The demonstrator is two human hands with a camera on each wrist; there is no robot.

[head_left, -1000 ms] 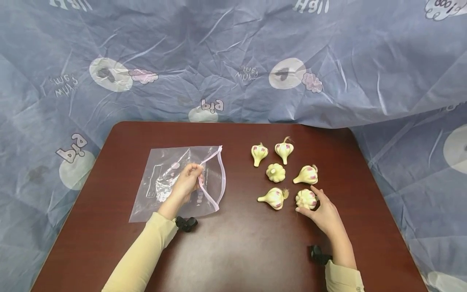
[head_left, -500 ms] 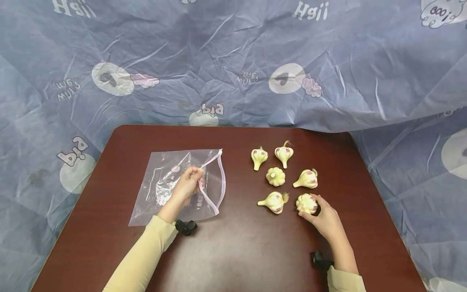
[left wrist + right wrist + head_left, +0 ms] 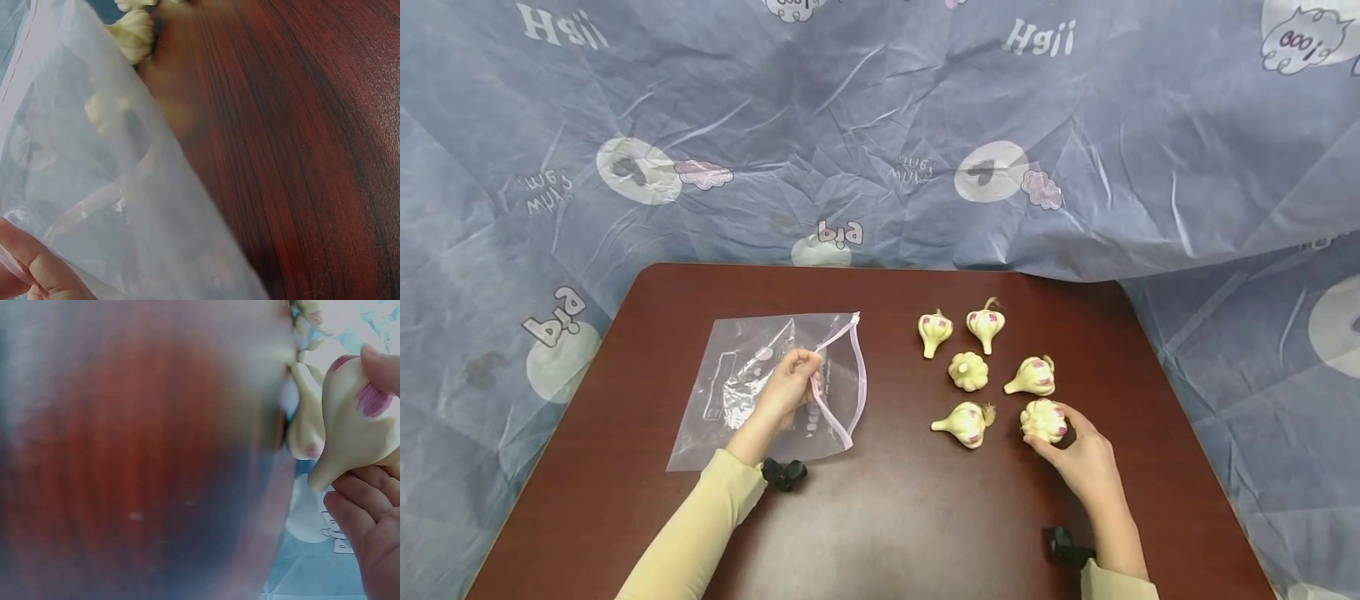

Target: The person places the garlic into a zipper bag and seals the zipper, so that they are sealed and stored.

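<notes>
My left hand (image 3: 789, 386) pinches the near lip of a clear zip bag (image 3: 711, 425), whose pinkish-edged mouth (image 3: 861, 375) gapes toward the right. In the left wrist view the bag's film (image 3: 181, 206) fills much of the picture, and the thumb and fingers (image 3: 44, 265) hold its edge at lower left. On the right side, my right hand (image 3: 1086, 454) grips a garlic bulb (image 3: 1042, 421) between thumb and fingers. The right wrist view shows that bulb (image 3: 353, 419) with its stem pointing down and purple streaks near the thumb.
Several more garlic bulbs lie loosely grouped beyond and left of the right hand, among them a bulb (image 3: 967, 372) in the middle and another (image 3: 966, 424) nearest the bag. A dark red-brown table (image 3: 880, 525) holds everything. Behind it hangs a blue printed cloth (image 3: 865, 125).
My right hand closed its fingers and thumb round the garlic bulb and shifted it slightly right. The left hand keeps its pinch on the bag. The head view tilted up a little.
</notes>
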